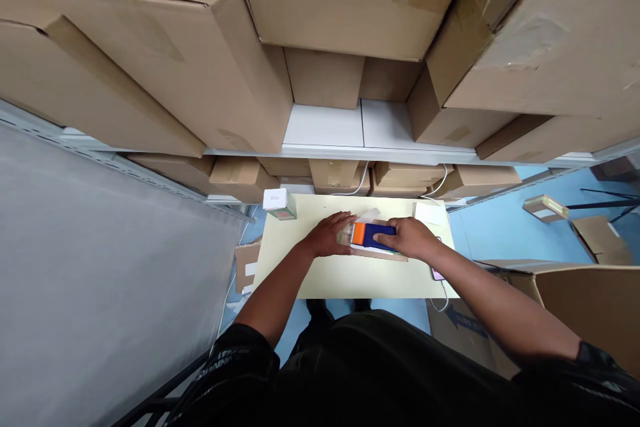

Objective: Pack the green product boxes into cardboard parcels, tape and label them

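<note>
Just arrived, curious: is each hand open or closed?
Left hand: beside the cardboard; grip can't be told.
Right hand: closed, holding the blue-and-orange tool.

The left forearm (275,285) slants forward and inward to the left grip (327,237), where thumb (345,251) and fingers (341,219) stand parted in a curve, tips toward the right grip (411,239). The right forearm (505,307) comes in from the opposite side, its grip curled closed, thumb laid out toward the left grip. A narrow gap separates the two, both wrists (309,250) bare
</note>
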The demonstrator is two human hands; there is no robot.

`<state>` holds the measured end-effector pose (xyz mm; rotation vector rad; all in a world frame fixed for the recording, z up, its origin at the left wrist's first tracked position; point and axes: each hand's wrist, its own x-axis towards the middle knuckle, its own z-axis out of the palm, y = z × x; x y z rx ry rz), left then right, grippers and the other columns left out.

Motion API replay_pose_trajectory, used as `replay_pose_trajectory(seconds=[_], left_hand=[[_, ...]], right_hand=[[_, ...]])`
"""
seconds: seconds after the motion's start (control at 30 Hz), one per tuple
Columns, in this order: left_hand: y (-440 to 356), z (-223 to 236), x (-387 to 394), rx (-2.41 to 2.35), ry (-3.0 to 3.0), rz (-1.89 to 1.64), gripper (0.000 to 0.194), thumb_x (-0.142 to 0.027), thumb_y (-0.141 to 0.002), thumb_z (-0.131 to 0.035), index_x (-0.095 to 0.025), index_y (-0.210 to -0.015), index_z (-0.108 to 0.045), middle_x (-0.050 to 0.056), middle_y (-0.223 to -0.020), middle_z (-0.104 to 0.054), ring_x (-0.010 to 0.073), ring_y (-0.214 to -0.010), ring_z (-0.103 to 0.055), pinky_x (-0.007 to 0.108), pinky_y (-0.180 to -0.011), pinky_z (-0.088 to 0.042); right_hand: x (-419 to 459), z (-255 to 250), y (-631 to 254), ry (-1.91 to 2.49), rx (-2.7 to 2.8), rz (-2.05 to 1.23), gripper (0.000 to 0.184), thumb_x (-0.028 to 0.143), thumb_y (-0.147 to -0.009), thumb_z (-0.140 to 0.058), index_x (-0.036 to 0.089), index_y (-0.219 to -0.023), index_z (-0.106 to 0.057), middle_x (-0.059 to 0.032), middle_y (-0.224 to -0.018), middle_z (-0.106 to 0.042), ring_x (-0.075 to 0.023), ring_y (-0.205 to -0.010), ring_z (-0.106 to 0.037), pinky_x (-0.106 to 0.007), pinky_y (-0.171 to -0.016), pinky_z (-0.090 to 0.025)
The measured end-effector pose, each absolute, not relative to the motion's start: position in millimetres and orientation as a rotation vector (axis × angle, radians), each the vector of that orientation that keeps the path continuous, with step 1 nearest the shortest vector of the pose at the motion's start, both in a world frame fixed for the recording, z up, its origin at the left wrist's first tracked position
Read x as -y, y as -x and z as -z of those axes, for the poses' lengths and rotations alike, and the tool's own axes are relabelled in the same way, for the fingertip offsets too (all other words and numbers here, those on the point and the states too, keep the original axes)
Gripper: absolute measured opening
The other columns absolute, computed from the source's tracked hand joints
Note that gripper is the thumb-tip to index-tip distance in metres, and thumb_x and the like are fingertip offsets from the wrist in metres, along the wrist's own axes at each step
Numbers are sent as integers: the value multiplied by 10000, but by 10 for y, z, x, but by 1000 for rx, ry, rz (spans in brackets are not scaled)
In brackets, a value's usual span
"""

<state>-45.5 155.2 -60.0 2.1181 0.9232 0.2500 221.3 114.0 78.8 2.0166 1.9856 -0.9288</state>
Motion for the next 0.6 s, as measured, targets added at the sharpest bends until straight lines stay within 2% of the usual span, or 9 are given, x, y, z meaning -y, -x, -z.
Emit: replay_pose_trajectory(seconds=[0.13,0.27,0.6], left_hand=[[446,623,-1520,-944,-2165,-288,1098,-594,-676,-878,-307,-1608,-375,81,-1640,-408,325,-1500,-399,458,-1264,-327],[504,656,-1461,-1030,-2142,-272,1111,-616,-683,-860,-304,-1617,-346,79,-1650,-382,319,-1505,-393,451,-1264,-327],[527,607,-1352,-1108,-2097,-189,1113,-623,-710,-835,-319,-1636,-296,69,-1680,-323,329,-1526,-356,458,-1264,-323]], right_hand=[[-1149,-802,-2223,-1977,-2002,889,562,751,-868,-583,250,-1044,-769,-76,-906,-766,-237,-827,-685,-284,-628,-394],[-1182,-849,-2326,-1961,-1978,859,549,751,-856,-595,241,-961,-767,-82,-872,-752,-242,-814,-678,-287,-624,-382],[-1173,-918,-2671,-1981,-1972,965,490,701,-852,-625,233,-896,-762,-62,-803,-733,-222,-756,-662,-288,-611,-380]])
